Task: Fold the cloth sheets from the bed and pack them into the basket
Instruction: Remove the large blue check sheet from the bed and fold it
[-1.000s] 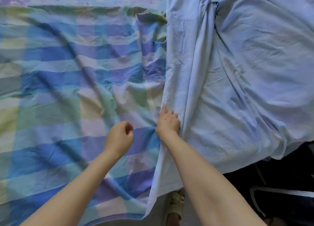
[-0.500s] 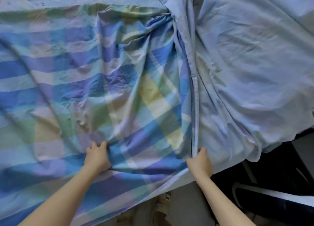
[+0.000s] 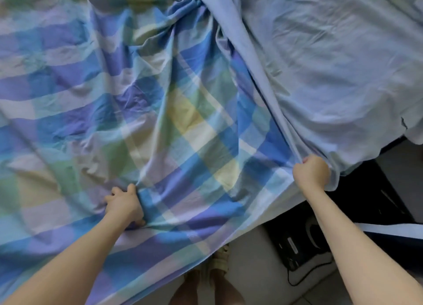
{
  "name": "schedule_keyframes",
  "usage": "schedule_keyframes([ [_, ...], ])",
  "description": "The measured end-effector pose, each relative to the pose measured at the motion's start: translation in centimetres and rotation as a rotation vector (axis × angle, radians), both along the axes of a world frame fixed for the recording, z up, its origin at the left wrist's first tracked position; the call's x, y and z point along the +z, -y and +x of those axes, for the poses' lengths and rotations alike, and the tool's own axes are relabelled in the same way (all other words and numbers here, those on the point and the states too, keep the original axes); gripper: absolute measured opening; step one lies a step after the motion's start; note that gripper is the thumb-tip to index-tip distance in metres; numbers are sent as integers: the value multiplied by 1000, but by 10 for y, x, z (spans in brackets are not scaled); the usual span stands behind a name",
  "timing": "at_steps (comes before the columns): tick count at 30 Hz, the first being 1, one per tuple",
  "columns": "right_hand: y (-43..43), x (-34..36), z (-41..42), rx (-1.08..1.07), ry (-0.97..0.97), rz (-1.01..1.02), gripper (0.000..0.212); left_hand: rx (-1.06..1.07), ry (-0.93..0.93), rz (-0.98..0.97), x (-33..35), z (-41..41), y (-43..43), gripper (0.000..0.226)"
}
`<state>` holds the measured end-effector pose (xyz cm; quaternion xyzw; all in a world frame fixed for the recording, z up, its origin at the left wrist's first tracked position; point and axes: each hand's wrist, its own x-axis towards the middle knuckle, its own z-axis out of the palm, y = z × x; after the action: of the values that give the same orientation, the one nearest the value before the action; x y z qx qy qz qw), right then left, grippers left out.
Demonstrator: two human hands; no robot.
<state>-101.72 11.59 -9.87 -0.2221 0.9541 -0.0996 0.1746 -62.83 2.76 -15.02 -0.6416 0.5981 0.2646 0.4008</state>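
Head view looks down on a checked sheet [image 3: 160, 112] in blue, purple, green and pale yellow, spread wrinkled over the bed and filling the left and middle of the frame. Its near edge hangs over the side of the bed. The left hand [image 3: 124, 205] has its fingers curled into a gathered bunch of this sheet near that edge, with creases fanning out from the grasp. The right hand [image 3: 311, 172] is clenched round the sheet's right edge, where it meets a plain light-blue sheet [image 3: 332, 75]; a taut ridge of cloth runs from the fist up and away toward the top of the frame. The plain sheet lies crumpled over the right part of the bed, its lower edge drooping past the corner. Below the bed's edge, grey floor [image 3: 256, 254] shows, with a foot in a pale sandal [image 3: 220, 262] and, to the right, a black device [image 3: 297, 243] with a cable.
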Motion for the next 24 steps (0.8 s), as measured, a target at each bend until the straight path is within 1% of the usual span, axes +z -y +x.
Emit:
schedule_keyframes([
  [2,-51,-8,-6,-124,84,87,12,31,15,9,2,3,-1,90],
  [3,-72,-1,-19,-190,131,136,13,-1,11,2,8,-13,1,89],
  [5,-83,-17,-10,-186,226,224,13,-19,80,29,11,-5,2,87],
  [6,-81,-20,-9,-148,244,265,10,-49,116,54,16,-9,5,84],
  [7,-76,-21,-8,-97,231,317,9,-87,139,85,22,-15,8,76],
  [9,-59,-18,-12,20,133,407,25,-197,90,71,33,-37,23,48],
  [10,-46,-14,-15,96,73,418,31,-243,50,40,39,-51,33,37],
  [11,-32,-10,-18,169,25,411,37,-263,-1,-9,44,-67,43,32],
  [14,13,-4,-22,480,-126,404,54,-229,-235,-221,52,-124,73,24],
  [15,29,-2,-24,591,-142,407,56,-184,-341,-281,53,-149,85,20],
  [17,57,-3,-29,715,-47,451,58,32,-571,-340,53,-195,102,19],
  [18,73,0,-41,724,43,476,61,181,-691,-354,52,-222,116,21],
  [20,93,11,-59,732,229,520,63,536,-893,-325,46,-259,137,25],
  [21,106,17,-76,761,227,484,61,699,-967,-319,41,-280,155,27],
  [22,114,23,-88,789,141,416,59,836,-1009,-311,36,-294,168,29],
  [23,123,32,-101,822,5,326,55,941,-1023,-320,32,-307,182,31],
  [24,133,38,-113,851,-86,224,51,1028,-1017,-335,26,-319,197,32],
])
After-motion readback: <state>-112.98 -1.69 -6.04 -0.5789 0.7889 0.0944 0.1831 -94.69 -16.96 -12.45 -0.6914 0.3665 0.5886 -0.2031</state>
